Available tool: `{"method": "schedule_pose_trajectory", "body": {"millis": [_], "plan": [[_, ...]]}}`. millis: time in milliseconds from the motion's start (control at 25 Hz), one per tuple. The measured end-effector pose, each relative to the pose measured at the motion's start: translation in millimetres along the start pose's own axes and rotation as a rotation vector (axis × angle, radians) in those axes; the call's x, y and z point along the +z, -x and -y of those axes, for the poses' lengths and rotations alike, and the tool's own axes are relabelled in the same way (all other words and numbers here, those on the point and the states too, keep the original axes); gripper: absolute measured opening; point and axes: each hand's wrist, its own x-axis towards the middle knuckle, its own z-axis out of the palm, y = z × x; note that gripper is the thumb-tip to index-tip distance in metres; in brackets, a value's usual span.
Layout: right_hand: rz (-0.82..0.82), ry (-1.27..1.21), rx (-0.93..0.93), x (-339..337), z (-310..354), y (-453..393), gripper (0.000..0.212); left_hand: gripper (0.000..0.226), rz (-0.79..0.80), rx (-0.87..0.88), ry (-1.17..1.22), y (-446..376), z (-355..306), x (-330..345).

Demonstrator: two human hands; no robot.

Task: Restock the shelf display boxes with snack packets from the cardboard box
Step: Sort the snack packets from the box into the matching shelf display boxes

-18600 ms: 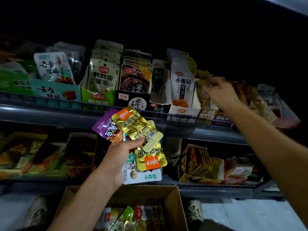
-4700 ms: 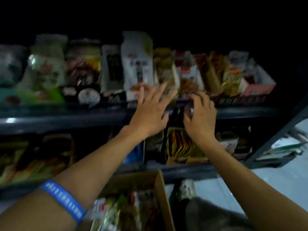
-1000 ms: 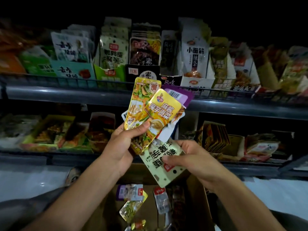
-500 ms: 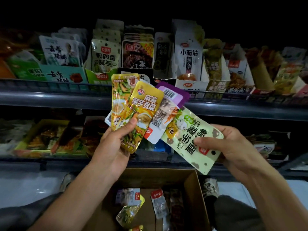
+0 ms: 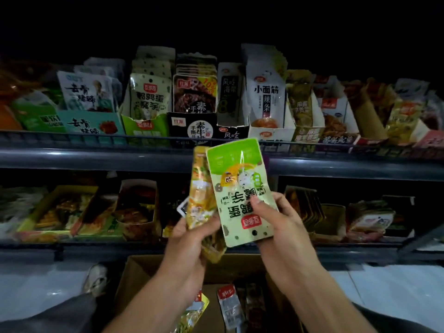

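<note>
1. Holding the green packet [image 5: 240,188] in the right hand [image 5: 278,227], thumb pinching its face, fingers hidden behind. It's upright but upside down, long axis vertical, sitting just below the top shelf rail.
2. Left hand [image 5: 189,239] grips the yellow packets [image 5: 200,188] right beside it.
3. Matching green box [image 5: 146,126] is up and to the left, so I'd guess the right hand has to flip it first.
4. Cardboard box [image 5: 134,272] sits below.

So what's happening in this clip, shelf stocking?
Yes. A person stands at a snack shelf with a cardboard box of packets at their feet. The right hand pinches a pale green packet, held upside down in front of the shelf. The left hand grips a few yellow packets just behind it. Nothing is going into a display box yet; a matching green display box sits on the upper shelf.
</note>
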Motion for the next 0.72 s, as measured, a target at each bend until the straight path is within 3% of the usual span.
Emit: {"method": "schedule_pose_trajectory", "body": {"millis": [200, 280, 560, 720], "plan": [[-0.052, 0.034, -0.104, -9.1, 9.8, -7.0, 0.031, 0.078, 0.162, -0.026, -0.397, -1.0, -16.6, -7.2], [-0.036, 0.090, -0.096, -10.1, 4.9, -5.8, 0.030, 0.080, 0.185, -0.032, -0.402, -0.6, -26.2, -9.4], [-0.146, 0.203, -0.236, 2.9, 3.8, -5.1, 0.017, 0.046, 0.379, -0.134, -0.356, -6.4, -66.0, -18.1], [-0.131, 0.237, -0.209, 22.4, 12.9, -6.9, 0.017, 0.031, 0.343, -0.065, -0.370, -3.1, -57.8, -8.1]]}}
